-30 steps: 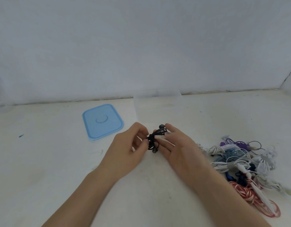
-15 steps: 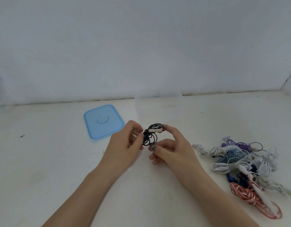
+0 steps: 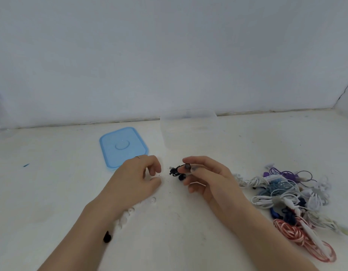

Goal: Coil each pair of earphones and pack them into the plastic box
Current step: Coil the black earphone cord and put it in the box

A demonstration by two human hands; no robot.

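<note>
Head view: two hands, one black coiled earphones (image 3: 177, 171), one blue lid (image 3: 123, 147).

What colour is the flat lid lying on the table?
Light blue lid, seen in the head view.

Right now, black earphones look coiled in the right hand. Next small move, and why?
Probably carry the bundle forward and drop it into the clear plastic box. The black earphones look wound tight, pinched only by the right hand; the left hand holds nothing. The box stands open just beyond the hands, its blue lid lying beside it, and more earphones wait in the pile.
</note>
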